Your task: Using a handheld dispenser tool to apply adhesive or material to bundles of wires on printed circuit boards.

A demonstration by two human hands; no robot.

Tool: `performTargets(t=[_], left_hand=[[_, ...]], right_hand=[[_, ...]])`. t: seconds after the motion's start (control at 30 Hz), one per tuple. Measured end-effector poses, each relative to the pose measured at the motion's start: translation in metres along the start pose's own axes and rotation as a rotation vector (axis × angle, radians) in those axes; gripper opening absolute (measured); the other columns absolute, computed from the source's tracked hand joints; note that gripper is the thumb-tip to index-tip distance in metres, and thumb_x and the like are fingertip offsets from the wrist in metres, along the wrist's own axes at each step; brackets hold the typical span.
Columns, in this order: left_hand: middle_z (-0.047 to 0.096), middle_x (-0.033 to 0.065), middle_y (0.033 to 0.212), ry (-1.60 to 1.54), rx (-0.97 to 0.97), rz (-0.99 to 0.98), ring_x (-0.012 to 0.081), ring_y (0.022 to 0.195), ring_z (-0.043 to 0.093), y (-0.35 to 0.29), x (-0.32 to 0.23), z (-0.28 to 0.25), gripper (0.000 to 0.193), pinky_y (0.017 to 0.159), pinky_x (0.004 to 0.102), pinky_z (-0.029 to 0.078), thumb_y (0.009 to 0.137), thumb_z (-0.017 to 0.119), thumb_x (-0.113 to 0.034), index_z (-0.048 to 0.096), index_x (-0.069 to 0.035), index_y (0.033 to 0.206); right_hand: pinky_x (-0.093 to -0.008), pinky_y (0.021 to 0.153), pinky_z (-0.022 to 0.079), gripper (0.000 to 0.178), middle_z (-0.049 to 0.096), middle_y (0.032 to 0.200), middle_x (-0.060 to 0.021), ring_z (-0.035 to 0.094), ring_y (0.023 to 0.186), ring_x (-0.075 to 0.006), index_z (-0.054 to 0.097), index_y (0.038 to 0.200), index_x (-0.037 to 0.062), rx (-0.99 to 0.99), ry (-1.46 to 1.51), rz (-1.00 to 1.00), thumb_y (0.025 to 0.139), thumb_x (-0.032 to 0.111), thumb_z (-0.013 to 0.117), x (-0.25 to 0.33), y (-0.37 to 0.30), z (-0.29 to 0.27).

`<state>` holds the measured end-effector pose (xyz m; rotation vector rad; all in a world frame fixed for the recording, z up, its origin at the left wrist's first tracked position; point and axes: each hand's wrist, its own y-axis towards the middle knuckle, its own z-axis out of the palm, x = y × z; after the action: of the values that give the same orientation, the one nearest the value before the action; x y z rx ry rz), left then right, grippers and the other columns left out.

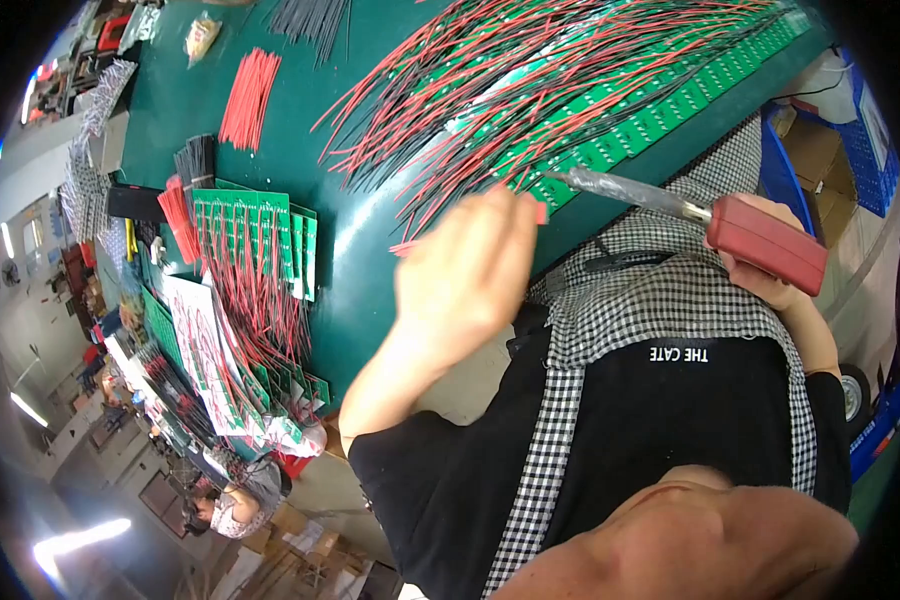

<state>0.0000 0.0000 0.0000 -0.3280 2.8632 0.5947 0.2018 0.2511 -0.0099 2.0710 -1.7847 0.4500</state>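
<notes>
Left hand (465, 268) mid-frame, back up, fingers curled, slightly blurred; left forearm (385, 390) angled up-right. Right hand (760, 284) right of centre, gripping; right forearm (812, 335) below.

My left hand (465, 275) could pass over the bare middle of the bench (355, 300); wired boards (242, 235) crowd toward its left edge, spread wires (440, 95) the right.

the tabletop (160, 100) looks smooth and glossy; the tool handle (770, 245), smooth plastic; the apron (660, 305), matt cloth.
</notes>
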Motion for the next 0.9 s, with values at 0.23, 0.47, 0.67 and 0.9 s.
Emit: performTargets(t=[0.23, 0.47, 0.67, 0.9], left_hand=[[0.050, 0.0040, 0.078, 0.093, 0.028, -0.045, 0.0138, 0.061, 0.051, -0.027, 0.012, 0.033, 0.029, 0.050, 0.0235, 0.043, 0.062, 0.057, -0.004, 0.060, -0.003, 0.090], [0.050, 0.0037, 0.078, 0.057, 0.064, -0.087, 0.0132, 0.061, 0.051, -0.031, 0.010, 0.033, 0.029, 0.049, 0.0229, 0.042, 0.060, 0.058, -0.003, 0.061, -0.004, 0.089], [0.050, 0.0032, 0.078, 0.100, 0.018, -0.062, 0.0125, 0.061, 0.050, -0.033, 0.011, 0.037, 0.028, 0.049, 0.0224, 0.042, 0.059, 0.059, -0.003, 0.061, -0.004, 0.087], [0.048, 0.0037, 0.070, 0.106, 0.015, -0.009, 0.0116, 0.058, 0.048, -0.030, 0.014, 0.037, 0.018, 0.044, 0.0197, 0.041, 0.066, 0.057, -0.005, 0.057, 0.000, 0.083]], right_hand=[[-0.0199, 0.059, 0.040, 0.071, 0.057, 0.095, -0.0093, 0.051, 0.071, -0.0088, 0.036, 0.120, -0.0056, -0.017, 1.263, 0.517, 0.065, 0.023, 0.070, 0.004, 0.019, 0.034], [-0.0228, 0.067, 0.045, 0.072, 0.056, 0.097, -0.0108, 0.054, 0.078, -0.0123, 0.035, 0.121, -0.0060, -0.021, 1.195, 0.445, 0.064, 0.019, 0.072, 0.004, 0.024, 0.040], [-0.0217, 0.064, 0.042, 0.070, 0.056, 0.086, -0.0071, 0.052, 0.072, -0.0106, 0.040, 0.114, -0.0062, -0.042, 1.150, 0.535, 0.063, 0.031, 0.070, 0.011, 0.027, 0.041], [-0.0265, 0.069, 0.041, 0.067, 0.057, 0.082, -0.0068, 0.052, 0.076, -0.0146, 0.047, 0.109, -0.0055, 0.079, 1.061, 0.561, 0.065, 0.042, 0.067, 0.007, 0.027, 0.033]])
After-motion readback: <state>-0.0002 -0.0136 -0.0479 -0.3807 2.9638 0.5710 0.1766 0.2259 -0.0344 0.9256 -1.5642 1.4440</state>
